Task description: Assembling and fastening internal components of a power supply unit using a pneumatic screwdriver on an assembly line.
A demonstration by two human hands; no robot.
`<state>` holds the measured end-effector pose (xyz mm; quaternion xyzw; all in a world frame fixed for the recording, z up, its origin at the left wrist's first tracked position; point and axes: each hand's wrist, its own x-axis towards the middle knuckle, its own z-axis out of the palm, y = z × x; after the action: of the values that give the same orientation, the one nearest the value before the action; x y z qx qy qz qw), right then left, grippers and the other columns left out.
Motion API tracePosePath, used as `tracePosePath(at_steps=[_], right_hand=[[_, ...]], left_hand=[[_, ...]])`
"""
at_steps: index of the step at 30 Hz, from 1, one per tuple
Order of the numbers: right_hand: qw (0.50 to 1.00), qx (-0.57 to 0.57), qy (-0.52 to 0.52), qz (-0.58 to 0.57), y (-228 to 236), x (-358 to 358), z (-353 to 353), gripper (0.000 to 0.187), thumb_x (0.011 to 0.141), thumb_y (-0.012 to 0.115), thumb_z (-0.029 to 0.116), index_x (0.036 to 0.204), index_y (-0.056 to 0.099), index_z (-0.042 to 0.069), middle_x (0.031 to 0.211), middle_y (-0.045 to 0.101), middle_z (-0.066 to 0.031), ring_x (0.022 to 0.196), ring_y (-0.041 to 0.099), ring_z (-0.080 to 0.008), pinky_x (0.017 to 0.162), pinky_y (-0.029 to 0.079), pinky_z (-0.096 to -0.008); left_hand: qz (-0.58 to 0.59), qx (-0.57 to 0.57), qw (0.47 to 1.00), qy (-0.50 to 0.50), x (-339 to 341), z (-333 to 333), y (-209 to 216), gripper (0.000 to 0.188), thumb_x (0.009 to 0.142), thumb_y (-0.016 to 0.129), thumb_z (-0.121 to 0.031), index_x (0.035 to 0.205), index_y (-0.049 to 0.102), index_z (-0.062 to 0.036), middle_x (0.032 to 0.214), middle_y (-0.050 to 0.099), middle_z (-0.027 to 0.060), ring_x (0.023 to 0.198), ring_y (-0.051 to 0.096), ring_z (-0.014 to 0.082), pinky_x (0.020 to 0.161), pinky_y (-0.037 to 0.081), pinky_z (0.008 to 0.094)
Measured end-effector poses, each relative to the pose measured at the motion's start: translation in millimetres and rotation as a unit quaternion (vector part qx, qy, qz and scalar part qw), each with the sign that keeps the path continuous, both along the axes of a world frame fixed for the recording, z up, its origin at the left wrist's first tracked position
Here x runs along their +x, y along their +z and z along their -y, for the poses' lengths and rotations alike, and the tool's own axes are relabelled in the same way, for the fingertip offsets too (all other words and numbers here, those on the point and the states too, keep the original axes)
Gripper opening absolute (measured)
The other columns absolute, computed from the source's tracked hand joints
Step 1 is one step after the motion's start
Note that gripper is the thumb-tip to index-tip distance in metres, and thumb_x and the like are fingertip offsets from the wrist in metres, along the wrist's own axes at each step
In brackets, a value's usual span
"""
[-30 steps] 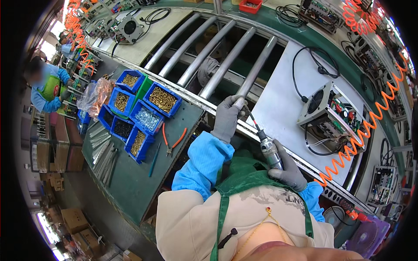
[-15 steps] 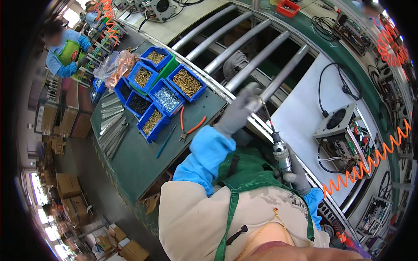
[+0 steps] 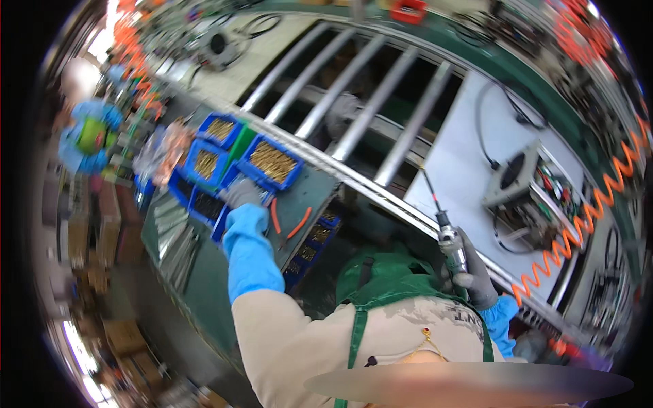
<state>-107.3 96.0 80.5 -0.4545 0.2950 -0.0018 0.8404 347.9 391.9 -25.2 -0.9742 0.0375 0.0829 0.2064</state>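
My left hand (image 3: 241, 194), in a grey glove, reaches into the blue bins on the green table. Its fingers are over the bin of silvery small parts, blurred and partly hidden. Just beyond it stands a blue bin (image 3: 272, 163) of brass-coloured screws. My right hand (image 3: 474, 273), also gloved, is closed around a power screwdriver (image 3: 450, 246), whose long thin bit points away from me over the white board. Orange-handled pliers (image 3: 294, 230) lie close to my left forearm.
Metal strips (image 3: 178, 234) lie on the table's left side. Conveyor rollers (image 3: 371, 112) run ahead of me. On the white board (image 3: 449, 177) stands a metal fan unit (image 3: 530, 187) with a black cable. An orange coiled hose (image 3: 578, 234) crosses at right. Another person (image 3: 92, 136) works at far left.
My left hand has left the screwdriver's bit near the rollers and moved left to the bins. My right hand keeps its hold on the screwdriver. The view has shifted and blurred.
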Motion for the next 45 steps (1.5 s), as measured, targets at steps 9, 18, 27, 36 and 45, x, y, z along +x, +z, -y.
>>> tracePosePath(at_steps=[9, 18, 27, 36, 45], right_hand=[[0.990, -0.014, -0.140, 0.002, 21.1, -67.4, 0.0, 0.107, 0.055, 0.066, 0.013, 0.149, 0.016, 0.010, 0.095, 0.054, -0.0121, 0.077, 0.056, -0.0161, 0.064, 0.049, -0.0270], [0.935, -0.081, -0.345, -0.014, 4.3, -118.7, -19.7, 0.100, 0.056, 0.058, 0.014, 0.149, 0.018, 0.012, 0.079, 0.055, -0.0133, 0.057, 0.056, -0.0181, 0.055, 0.050, -0.0284], [0.919, -0.108, -0.378, -0.014, -14.9, -102.1, -11.3, 0.103, 0.060, 0.064, 0.028, 0.149, 0.016, 0.014, 0.084, 0.056, -0.0122, 0.058, 0.057, -0.0155, 0.054, 0.050, -0.0263], [0.904, -0.164, -0.386, -0.090, 7.1, -79.1, -24.3, 0.089, 0.069, 0.061, 0.012, 0.148, 0.020, 0.014, 0.096, 0.056, -0.0110, 0.060, 0.055, -0.0133, 0.055, 0.046, -0.0273], [0.891, -0.172, -0.414, -0.078, 4.7, -66.9, -32.7, 0.081, 0.075, 0.062, 0.027, 0.146, 0.025, 0.018, 0.091, 0.057, -0.0105, 0.059, 0.057, -0.0146, 0.053, 0.049, -0.0286]], left_hand=[[0.212, -0.555, 0.793, 0.135, 36.2, -46.3, -13.3, 0.025, 0.088, 0.054, -0.024, 0.106, 0.063, -0.0084, 0.100, 0.066, 0.0120, 0.091, 0.064, 0.0249, 0.073, 0.052, 0.0352], [-0.371, -0.922, 0.111, -0.014, -26.0, 169.0, 42.9, 0.024, 0.089, 0.055, -0.005, 0.111, 0.051, 0.0050, 0.097, 0.054, 0.0074, 0.081, 0.052, 0.0087, 0.063, 0.045, 0.0154], [-0.549, -0.705, 0.382, -0.236, -217.3, 372.0, 117.1, 0.032, 0.090, 0.058, -0.010, 0.118, 0.056, 0.0061, 0.096, 0.062, 0.0084, 0.083, 0.059, 0.0136, 0.073, 0.049, 0.0230], [-0.560, -0.525, 0.400, -0.500, -279.8, 463.9, 138.3, 0.027, 0.092, 0.054, -0.011, 0.114, 0.060, 0.0035, 0.099, 0.065, 0.0095, 0.093, 0.062, 0.0171, 0.083, 0.050, 0.0275], [-0.360, -0.277, 0.505, -0.734, -302.3, 495.8, 141.0, 0.022, 0.091, 0.043, -0.014, 0.103, 0.060, -0.0050, 0.084, 0.063, 0.0105, 0.080, 0.061, 0.0228, 0.073, 0.047, 0.0340]])
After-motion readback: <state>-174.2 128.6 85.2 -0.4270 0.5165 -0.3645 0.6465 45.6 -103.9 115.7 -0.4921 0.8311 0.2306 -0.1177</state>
